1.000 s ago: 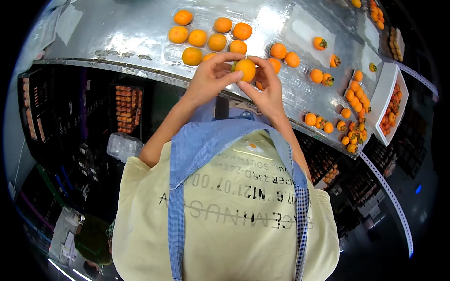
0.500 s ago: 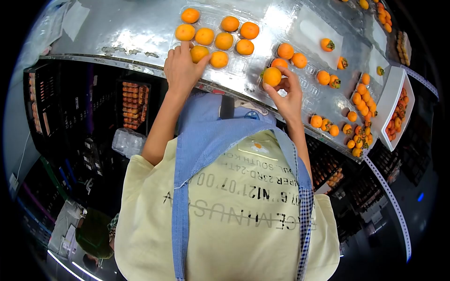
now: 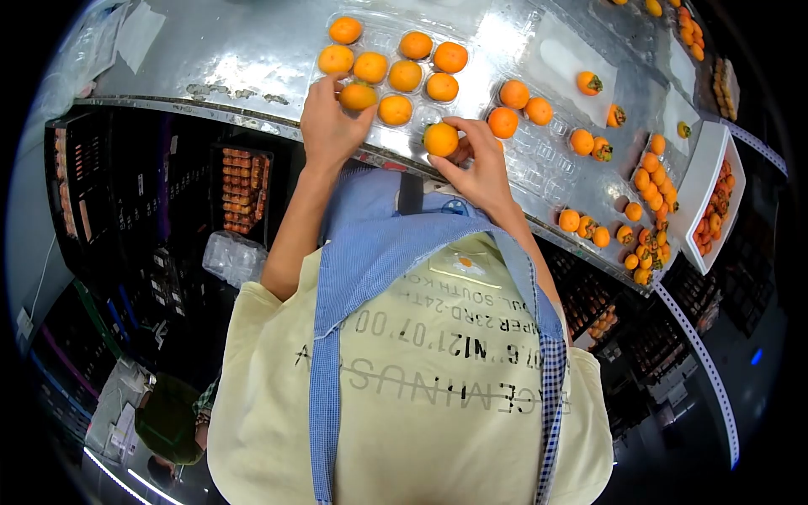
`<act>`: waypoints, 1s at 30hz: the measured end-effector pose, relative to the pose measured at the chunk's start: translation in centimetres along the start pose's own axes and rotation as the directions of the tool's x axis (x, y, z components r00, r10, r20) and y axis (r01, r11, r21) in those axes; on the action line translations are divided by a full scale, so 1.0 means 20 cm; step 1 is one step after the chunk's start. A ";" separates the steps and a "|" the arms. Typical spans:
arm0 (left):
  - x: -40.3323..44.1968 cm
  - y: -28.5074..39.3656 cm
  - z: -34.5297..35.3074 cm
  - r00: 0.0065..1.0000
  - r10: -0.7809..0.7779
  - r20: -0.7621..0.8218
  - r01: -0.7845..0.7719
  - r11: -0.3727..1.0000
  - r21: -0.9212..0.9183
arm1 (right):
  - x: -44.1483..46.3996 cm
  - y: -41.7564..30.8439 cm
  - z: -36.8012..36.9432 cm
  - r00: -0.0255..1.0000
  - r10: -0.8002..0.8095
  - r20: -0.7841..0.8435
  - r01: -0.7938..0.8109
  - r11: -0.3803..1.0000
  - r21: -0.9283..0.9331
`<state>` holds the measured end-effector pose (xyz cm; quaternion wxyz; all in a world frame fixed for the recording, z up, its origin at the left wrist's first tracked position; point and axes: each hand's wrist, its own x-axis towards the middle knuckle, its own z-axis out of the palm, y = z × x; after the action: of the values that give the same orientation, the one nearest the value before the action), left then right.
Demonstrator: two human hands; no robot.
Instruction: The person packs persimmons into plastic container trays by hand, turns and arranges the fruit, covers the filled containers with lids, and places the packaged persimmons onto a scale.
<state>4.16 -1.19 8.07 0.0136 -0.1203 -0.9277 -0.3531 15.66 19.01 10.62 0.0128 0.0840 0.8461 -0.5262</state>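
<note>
My left hand (image 3: 331, 124) has its thumb and fingers closed around an orange persimmon (image 3: 359, 97) at the near left corner of a clear plastic tray (image 3: 380, 38). Several more persimmons sit in that tray's hollows. In my right hand (image 3: 478, 162), another persimmon (image 3: 440, 139) is held between thumb and fingertips, close to the tray's near right corner. To the right lies a second clear tray (image 3: 547, 160), with several persimmons at its left and far side and bare hollows nearer me.
Loose persimmons (image 3: 649, 252) with green calyxes cluster at the right end of the metal table (image 3: 244, 42). Beyond them stands a white box (image 3: 692, 198) full of orange fruit. Packed fruit trays (image 3: 244, 189) sit below the table edge. Another person (image 3: 171, 418) is at lower left.
My right hand has moved left with its persimmon, from beside the second tray to the first tray's near right corner. My left hand stays at the same persimmon.
</note>
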 end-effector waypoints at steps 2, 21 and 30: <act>0.00 -0.02 -0.01 0.995 -0.096 0.026 0.100 0.957 -0.273 | 0.03 0.01 0.02 1.000 -0.023 -0.014 0.022 0.996 -0.085; -0.02 0.27 -0.05 0.723 -0.076 0.686 0.687 -0.026 -0.727 | 0.12 -0.08 -0.02 0.994 -0.080 -0.075 0.091 0.982 0.165; -0.07 0.47 0.14 0.671 0.049 0.740 0.645 0.454 -0.614 | -0.04 -0.02 -0.30 0.955 -0.218 -0.199 0.209 0.976 -0.065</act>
<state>7.86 7.09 11.84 -0.4473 -0.0473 -0.5749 -0.6835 16.85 24.07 13.66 -0.1295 0.0456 0.8581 -0.4947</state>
